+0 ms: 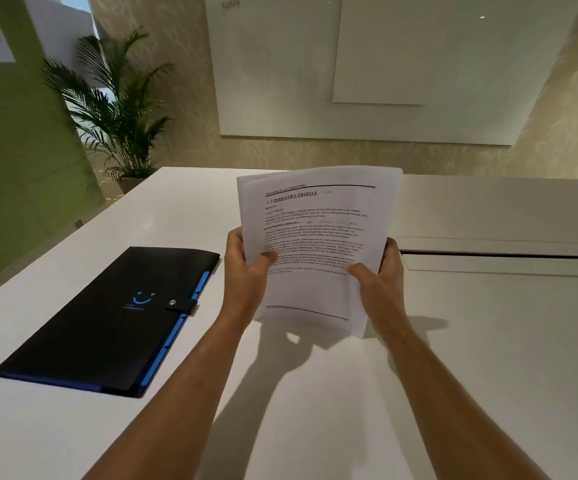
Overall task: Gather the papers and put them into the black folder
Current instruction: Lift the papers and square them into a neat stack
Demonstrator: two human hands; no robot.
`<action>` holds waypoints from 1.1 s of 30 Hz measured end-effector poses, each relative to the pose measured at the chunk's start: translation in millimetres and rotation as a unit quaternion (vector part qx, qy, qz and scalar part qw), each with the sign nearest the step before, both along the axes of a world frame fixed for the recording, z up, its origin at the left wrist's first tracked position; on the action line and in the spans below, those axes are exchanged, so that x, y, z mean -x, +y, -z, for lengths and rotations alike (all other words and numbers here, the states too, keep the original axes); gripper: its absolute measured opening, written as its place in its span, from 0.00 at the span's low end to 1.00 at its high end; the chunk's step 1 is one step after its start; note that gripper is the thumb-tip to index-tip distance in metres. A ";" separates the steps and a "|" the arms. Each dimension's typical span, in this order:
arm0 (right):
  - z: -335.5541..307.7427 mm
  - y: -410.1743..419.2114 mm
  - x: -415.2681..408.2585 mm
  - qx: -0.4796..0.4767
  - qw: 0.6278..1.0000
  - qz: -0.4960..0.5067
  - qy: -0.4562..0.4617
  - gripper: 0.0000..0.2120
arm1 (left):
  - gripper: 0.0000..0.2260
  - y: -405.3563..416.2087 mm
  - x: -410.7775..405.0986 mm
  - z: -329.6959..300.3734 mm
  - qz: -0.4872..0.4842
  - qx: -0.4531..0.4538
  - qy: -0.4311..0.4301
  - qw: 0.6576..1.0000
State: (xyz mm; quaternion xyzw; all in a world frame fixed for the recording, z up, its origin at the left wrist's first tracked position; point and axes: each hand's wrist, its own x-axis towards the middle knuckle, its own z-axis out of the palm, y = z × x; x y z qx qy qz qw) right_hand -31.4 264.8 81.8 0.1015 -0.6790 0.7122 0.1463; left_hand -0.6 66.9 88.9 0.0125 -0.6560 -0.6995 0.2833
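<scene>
Body text on top sheet of papers [315, 237] too small to read. Lower sheets hidden behind top one; count unclear. Fingers of left hand [246, 268] and right hand [381, 275] hidden behind stack, only thumbs showed. Print under folder [107, 320] logo illegible. Forearms cut by bottom edge. Surface [488, 375] ran off right edge.

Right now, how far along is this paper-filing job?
Gathering looks done: the papers are one stack, and no loose sheets show on the white table. In hand: the left hand and right hand hold the stack upright above the table. Left to do: the black folder lies snapped shut, so it needs opening and the stack slid inside.
</scene>
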 end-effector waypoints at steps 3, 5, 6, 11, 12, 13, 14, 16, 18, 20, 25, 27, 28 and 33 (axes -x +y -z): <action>2.4 4.0 1.4 0.000 1.000 0.008 0.004 0.20 | 0.18 -5.7 3.3 0.9 0.000 -0.020 -0.006 1.000; 3.4 3.0 1.0 -0.015 1.000 0.001 0.012 0.20 | 0.17 -7.0 5.1 0.7 0.020 -0.024 -0.013 0.999; 3.7 0.6 0.8 -0.019 1.000 0.000 0.013 0.20 | 0.17 -5.4 5.7 0.6 0.028 -0.024 -0.014 0.999; 7.0 -3.9 1.6 0.008 0.999 0.034 0.009 0.17 | 0.13 1.5 6.3 1.2 0.019 -0.027 -0.002 0.999; 9.3 -3.9 0.6 0.010 0.999 0.036 0.013 0.17 | 0.13 1.0 6.0 2.2 0.017 -0.031 0.000 0.999; 12.4 -4.6 -1.1 0.011 0.999 0.035 0.019 0.17 | 0.12 1.1 5.5 3.2 0.015 -0.036 -0.001 0.999; 15.7 -5.9 -2.7 0.010 0.999 0.034 0.025 0.17 | 0.11 1.8 5.2 4.1 0.013 -0.038 -0.003 0.999; 20.9 -9.0 -4.1 0.001 0.999 0.034 0.030 0.17 | 0.09 4.2 4.5 5.3 0.005 -0.029 -0.010 1.000; 20.1 -10.0 -2.8 -0.017 0.998 0.038 0.040 0.17 | 0.07 5.4 4.4 3.7 -0.007 -0.017 -0.016 1.000; 14.3 -7.7 -0.3 -0.033 0.997 0.044 0.060 0.17 | 0.07 5.1 4.9 -1.1 -0.024 -0.018 -0.016 0.999; 13.8 -1.9 2.9 -0.045 0.995 0.043 0.073 0.17 | 0.07 4.3 3.5 -3.2 -0.046 -0.012 -0.006 0.999; 27.2 -3.0 0.3 -0.025 0.998 0.044 0.043 0.18 | 0.08 8.9 0.9 9.0 -0.046 -0.007 -0.020 0.999; 34.4 -4.0 -1.8 -0.014 0.998 0.044 0.029 0.19 | 0.09 11.8 -0.3 15.3 -0.048 -0.002 -0.025 0.999; 40.0 -6.7 -2.9 0.001 0.999 0.035 0.004 0.20 | 0.12 15.3 0.7 21.6 -0.043 0.027 -0.043 0.998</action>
